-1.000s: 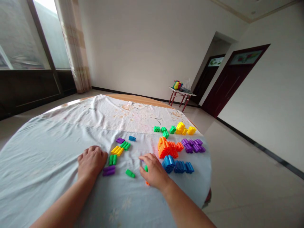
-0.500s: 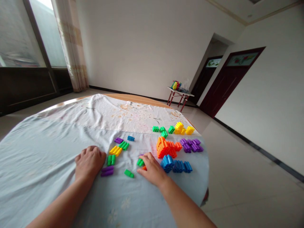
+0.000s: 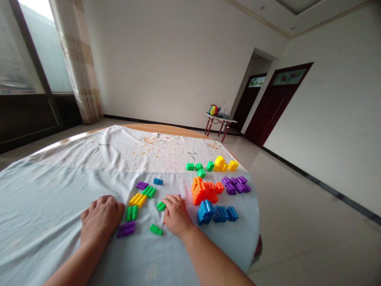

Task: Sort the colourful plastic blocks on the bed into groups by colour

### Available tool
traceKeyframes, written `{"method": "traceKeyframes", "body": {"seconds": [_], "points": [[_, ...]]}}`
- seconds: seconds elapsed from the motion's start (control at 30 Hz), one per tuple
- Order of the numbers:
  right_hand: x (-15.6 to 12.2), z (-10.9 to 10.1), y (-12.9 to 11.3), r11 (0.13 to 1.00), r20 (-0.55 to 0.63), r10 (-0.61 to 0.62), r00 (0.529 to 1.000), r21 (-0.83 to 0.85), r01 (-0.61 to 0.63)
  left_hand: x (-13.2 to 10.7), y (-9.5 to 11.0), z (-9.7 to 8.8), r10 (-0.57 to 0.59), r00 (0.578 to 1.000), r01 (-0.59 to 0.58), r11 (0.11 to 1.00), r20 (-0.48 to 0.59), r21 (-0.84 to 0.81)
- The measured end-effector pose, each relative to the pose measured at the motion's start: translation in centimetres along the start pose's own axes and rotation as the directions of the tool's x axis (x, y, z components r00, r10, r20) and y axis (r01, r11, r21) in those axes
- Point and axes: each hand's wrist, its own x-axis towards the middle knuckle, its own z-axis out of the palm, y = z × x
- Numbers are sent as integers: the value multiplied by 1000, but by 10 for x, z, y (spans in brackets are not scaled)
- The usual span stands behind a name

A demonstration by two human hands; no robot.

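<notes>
The right grip lies palm down near the front edge of the counter, fingertips against a green block; whether they pinch it I cannot tell. The left grip rests released on the cloth, holding nothing, just beside a purple block and a green pair. An orange pile and a blue pile sit by the right edge

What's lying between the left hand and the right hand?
In the head view, three loose pieces on the cloth: a purple block beside the left hand, a green pair beyond it, and a single green block nearer the right hand.
</notes>
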Motion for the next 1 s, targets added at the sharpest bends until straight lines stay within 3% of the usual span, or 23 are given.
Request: {"method": "traceKeyframes", "body": {"seconds": [0.2, 0.33, 0.5, 0.7, 1.0], "points": [[-1, -3, -7, 994, -45, -67, 997, 85, 71, 3, -2, 0, -9, 999, 9, 1000, 36, -1], [-2, -3, -4, 998, -154, 60, 986, -4, -62, 3, -2, 0, -6, 999, 6, 1000, 38, 7], [-3, 3, 1, 999, -26, 32, 999, 40, -31, 2, 1, -1, -19, 999, 18, 1000, 39, 12], [-6, -4, -9, 992, -73, -18, 997, 120, 27, 2, 2, -3, -12, 999, 11, 1000, 32, 21], [-13, -2, -7, 994, 54, -28, 998, 103, 22, -2, 1, 1, 1, 1000, 0, 999, -9, 36]]}}
